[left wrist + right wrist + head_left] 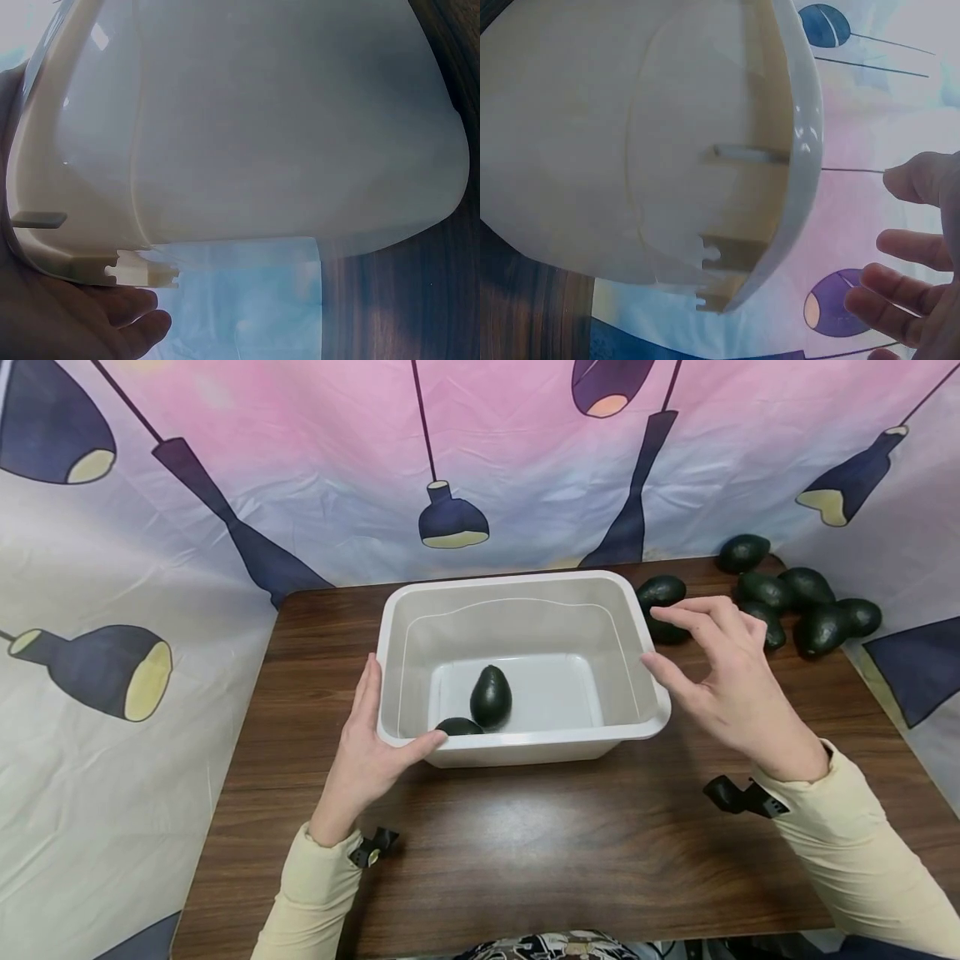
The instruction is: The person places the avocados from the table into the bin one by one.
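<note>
Off-white plastic tub (525,741) holding two avocados (491,697); left hand (363,758) bracing it, fingers straight; right hand (727,685) hovering beside, fingers spread. Apparently steadying tub mid-loading; next likely calling for grasping loose avocados (821,631).

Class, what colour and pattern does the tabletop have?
The tabletop is brown wood grain, clearest in the head view.

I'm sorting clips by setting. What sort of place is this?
Probably an indoor makeshift filming corner, though the wider room is out of view. Lamp-print fabric hangs behind and beside the wooden table, where avocados lie, and small black devices sit at both wrists.
</note>
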`<state>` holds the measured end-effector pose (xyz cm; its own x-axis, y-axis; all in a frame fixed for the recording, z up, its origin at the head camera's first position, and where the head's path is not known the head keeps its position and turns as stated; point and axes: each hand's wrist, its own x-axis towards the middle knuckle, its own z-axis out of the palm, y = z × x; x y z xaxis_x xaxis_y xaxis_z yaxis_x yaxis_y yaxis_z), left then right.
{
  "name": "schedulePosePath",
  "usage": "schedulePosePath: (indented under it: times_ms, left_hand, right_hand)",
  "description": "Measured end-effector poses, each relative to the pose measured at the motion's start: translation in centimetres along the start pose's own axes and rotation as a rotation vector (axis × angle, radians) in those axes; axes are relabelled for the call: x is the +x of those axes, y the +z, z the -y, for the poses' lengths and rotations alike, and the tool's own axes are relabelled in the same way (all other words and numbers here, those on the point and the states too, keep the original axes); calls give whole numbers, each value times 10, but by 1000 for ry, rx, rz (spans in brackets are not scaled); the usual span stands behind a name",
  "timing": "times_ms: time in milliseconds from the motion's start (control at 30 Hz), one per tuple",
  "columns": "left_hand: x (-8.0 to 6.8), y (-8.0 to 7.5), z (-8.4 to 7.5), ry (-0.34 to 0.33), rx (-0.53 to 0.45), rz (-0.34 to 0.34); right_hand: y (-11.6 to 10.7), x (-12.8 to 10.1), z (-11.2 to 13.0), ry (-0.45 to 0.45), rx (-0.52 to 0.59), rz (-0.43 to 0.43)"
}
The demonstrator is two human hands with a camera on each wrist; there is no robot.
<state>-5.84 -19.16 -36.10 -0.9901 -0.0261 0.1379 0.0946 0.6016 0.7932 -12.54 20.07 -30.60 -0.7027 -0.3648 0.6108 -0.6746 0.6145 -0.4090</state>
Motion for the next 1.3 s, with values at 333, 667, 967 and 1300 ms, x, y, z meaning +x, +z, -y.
schedulePosePath:
  times_ms: [333,667,967,1300]
  left_hand:
    - [-1,-1,0,3,-11,-1]
    - [-1,-1,2,6,-10,-7]
    - [-1,-2,0,9,-2,-9]
    - [-1,-2,0,2,4,-4]
  right_hand:
    - [-12,3,-28,106,-31,-99]
    - [0,-1,-94,468,-20,-22]
    - [30,-9,-142,681,-36,105]
    - [64,-10,-159,745,-48,162]
